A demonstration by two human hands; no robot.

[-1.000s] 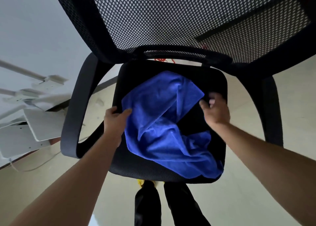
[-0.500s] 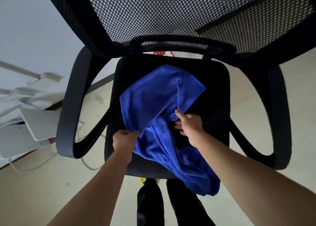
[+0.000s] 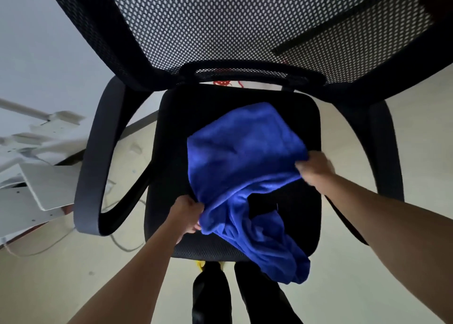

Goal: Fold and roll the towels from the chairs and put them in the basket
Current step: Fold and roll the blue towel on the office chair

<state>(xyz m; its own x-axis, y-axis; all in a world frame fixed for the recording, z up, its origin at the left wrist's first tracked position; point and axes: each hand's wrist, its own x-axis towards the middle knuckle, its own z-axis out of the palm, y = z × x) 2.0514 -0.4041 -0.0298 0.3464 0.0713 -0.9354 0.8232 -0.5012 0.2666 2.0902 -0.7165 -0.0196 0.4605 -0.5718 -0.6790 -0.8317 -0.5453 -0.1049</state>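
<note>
A blue towel (image 3: 240, 167) lies crumpled over the black mesh seat of an office chair (image 3: 176, 132). One end of the towel hangs over the seat's front right edge. My left hand (image 3: 187, 214) pinches the towel's near left edge. My right hand (image 3: 315, 168) grips its right edge, a little blurred. The stretch of cloth between my hands is lifted off the seat. No basket is in view.
The chair's mesh backrest (image 3: 245, 24) fills the top of the view, with armrests (image 3: 98, 157) on both sides. White flat panels (image 3: 46, 184) and a cable lie on the floor to the left. My dark trouser legs (image 3: 213, 296) stand below the seat.
My right hand has moved from the towel's middle out to its right edge, pulling the cloth wider. My left hand has stayed on the near left edge. The towel's top has shifted right.
</note>
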